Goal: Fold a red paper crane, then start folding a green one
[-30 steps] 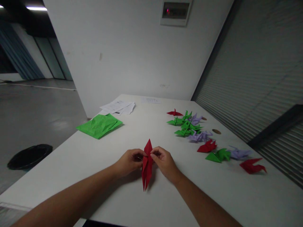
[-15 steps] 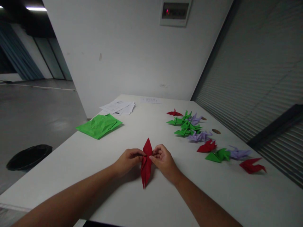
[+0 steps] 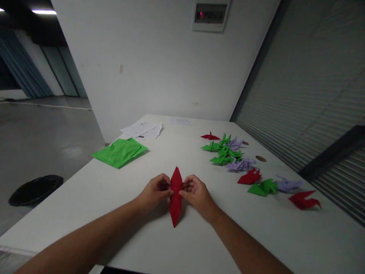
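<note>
A red folded origami paper (image 3: 176, 190), long and diamond-shaped with pointed ends, is held upright lengthwise just over the white table. My left hand (image 3: 156, 192) pinches its left edge at the middle between thumb and fingers. On the opposite edge, my right hand (image 3: 196, 193) grips it the same way, thumb in front and fingers curled behind. Off to the right lie finished paper cranes: a red crane (image 3: 249, 176), a green crane (image 3: 264, 187), a purple crane (image 3: 288, 185) and another red crane (image 3: 304, 200).
Green paper sheets (image 3: 119, 153) lie at the table's left edge, with printed papers (image 3: 142, 130) behind them. A cluster of green cranes (image 3: 227, 152) and purple ones sits at the back right. A black-lined bin (image 3: 35, 190) stands on the floor left. Blinds (image 3: 308, 99) border the right side.
The red paper's front has gone from a loose, split flap to a flatter, smoother face. My left hand's fingers have shifted to its left edge. My right hand has barely moved.
</note>
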A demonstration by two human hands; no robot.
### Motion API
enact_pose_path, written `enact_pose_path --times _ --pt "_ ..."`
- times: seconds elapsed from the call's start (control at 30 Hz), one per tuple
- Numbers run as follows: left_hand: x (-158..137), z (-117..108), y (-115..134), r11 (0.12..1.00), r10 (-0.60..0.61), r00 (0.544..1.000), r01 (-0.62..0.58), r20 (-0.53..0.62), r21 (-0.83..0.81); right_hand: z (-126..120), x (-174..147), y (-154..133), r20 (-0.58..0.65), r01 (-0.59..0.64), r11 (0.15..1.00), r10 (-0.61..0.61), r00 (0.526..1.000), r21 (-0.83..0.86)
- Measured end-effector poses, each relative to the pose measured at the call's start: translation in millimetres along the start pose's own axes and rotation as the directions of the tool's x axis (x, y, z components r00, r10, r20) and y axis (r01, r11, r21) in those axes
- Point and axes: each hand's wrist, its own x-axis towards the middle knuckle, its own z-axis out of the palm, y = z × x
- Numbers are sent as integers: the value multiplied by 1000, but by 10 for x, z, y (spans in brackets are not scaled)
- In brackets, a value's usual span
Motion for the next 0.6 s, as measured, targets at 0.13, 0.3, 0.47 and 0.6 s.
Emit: enact_pose_path --times 0.13,0.3,0.47,0.6 --pt "-13 22 40 997 -34 998 30 -55 -74 -1 13 15 -15 -17 1000 17 1000 26" --pt "2 15 24 998 -54 998 54 -25 15 24 -2 28 -33 18 1000 -18 999 8" --pt "12 14 9 999 -43 999 44 -23 21 40 -26 -16 20 51 999 -51 998 -2" --pt "14 12 7 996 -79 996 80 -36 32 26 -28 -47 64 32 999 -31 997 -6"
